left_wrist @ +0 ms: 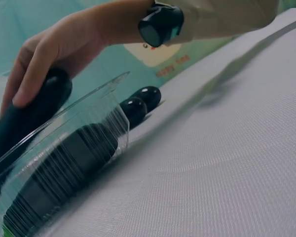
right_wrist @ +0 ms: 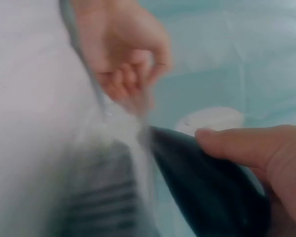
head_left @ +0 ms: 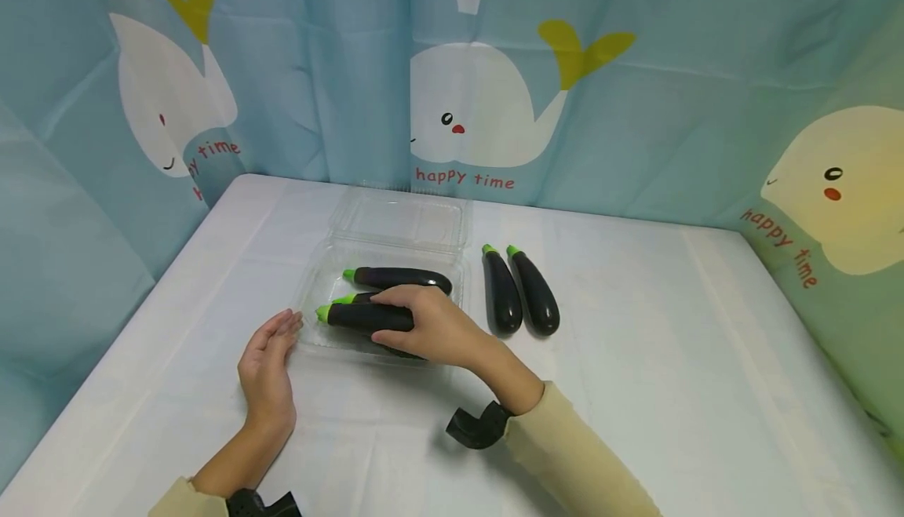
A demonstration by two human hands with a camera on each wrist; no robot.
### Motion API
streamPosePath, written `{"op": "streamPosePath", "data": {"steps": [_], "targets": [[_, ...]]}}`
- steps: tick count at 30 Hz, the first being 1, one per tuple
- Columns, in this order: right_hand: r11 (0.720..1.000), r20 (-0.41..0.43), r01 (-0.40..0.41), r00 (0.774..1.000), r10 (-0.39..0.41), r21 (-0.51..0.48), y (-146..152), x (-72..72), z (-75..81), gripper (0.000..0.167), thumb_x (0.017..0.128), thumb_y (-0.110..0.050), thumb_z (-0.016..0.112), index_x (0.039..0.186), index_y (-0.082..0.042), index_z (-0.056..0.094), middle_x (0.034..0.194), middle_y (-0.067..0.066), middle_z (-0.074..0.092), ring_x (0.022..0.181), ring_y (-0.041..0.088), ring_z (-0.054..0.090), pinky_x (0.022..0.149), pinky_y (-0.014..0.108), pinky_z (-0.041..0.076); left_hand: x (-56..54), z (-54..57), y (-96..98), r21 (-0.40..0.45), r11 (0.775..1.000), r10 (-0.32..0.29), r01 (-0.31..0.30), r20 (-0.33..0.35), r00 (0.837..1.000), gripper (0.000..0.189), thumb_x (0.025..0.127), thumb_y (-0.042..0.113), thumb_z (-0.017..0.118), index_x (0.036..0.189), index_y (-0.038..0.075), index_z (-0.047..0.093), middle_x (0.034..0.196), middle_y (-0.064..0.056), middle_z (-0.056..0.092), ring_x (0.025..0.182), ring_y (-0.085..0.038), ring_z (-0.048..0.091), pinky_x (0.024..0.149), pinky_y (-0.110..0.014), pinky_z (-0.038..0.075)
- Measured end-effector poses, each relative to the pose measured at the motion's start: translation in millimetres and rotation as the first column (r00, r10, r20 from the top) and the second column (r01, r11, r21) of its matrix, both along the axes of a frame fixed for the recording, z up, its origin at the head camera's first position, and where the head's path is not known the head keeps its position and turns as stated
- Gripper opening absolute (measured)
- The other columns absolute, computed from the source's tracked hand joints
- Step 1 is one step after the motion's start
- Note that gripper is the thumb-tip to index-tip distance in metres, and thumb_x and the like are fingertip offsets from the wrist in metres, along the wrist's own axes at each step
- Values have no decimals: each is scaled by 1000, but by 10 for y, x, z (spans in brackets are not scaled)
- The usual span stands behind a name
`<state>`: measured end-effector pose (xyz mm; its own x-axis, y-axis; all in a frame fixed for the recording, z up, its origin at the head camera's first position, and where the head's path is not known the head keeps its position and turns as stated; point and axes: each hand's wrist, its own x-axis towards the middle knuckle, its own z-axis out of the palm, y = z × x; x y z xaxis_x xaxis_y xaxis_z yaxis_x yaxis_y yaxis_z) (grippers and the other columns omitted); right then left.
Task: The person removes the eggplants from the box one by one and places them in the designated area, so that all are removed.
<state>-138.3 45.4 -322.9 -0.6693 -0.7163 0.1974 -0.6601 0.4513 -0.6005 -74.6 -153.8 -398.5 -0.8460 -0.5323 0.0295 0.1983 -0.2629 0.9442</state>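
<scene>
Eggplant (head_left: 363,317) over clear container (head_left: 326,270), gripped in right hand's (head_left: 434,329) curled fingers.
Lay parallel to container's near edge, stem leftward, with left hand (head_left: 268,364) loose, empty, by container's left wall.

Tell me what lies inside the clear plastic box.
The clear box holds a far eggplant, mostly visible, and a second eggplant showing mainly its stem end. The right hand and its held eggplant cover much else, so the full count can't be told.

The person wears plain beige long sleeves (head_left: 579,462), a chunky, bent black right wrist camera (head_left: 475,431) with a rounded, glossy dark end, and another black left wrist camera (head_left: 247,504).
</scene>
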Motion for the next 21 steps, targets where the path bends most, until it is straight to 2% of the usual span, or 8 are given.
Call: {"op": "streamPosePath", "data": {"steps": [6, 12, 16, 21], "targets": [[992, 56, 104, 993, -100, -69, 195, -23, 112, 43, 81, -22, 71, 120, -6, 60, 117, 4, 60, 102, 11, 55, 82, 25, 46, 1, 9, 9, 10, 1000, 0, 0, 0, 1000, 29, 90, -4, 40, 115, -11, 52, 106, -5, 63, 101, -12, 58, 88, -18, 41], [956, 63, 220, 975, -211, -196, 421, -41, 175, 43, 78, -19, 74, 117, -6, 62, 117, 4, 61, 111, 13, 53, 90, 30, 43, 7, 16, 14, 11, 1000, -2, 2, 3, 1000, 29, 90, -3, 40, 115, -12, 51, 107, -7, 63, 101, -12, 58, 88, -18, 41], [938, 79, 265, 964, -254, -222, 528, -54, 195, 43, 78, -20, 73, 118, -6, 62, 117, 2, 61, 112, 13, 52, 92, 32, 42, 11, 22, 8, 2, 1000, -4, 4, 7, 1000, 29, 90, -2, 41, 116, -12, 51, 108, -7, 63, 102, -12, 57, 89, -18, 41], [902, 140, 350, 936, -324, -253, 672, -45, 268, 43, 78, -20, 74, 117, -8, 63, 111, 3, 62, 95, 14, 57, 76, 31, 49, 14, 21, -2, -4, 1000, -13, 13, 13, 1000, 29, 91, -1, 41, 117, -11, 51, 110, -6, 62, 104, -12, 56, 90, -18, 40]]}}
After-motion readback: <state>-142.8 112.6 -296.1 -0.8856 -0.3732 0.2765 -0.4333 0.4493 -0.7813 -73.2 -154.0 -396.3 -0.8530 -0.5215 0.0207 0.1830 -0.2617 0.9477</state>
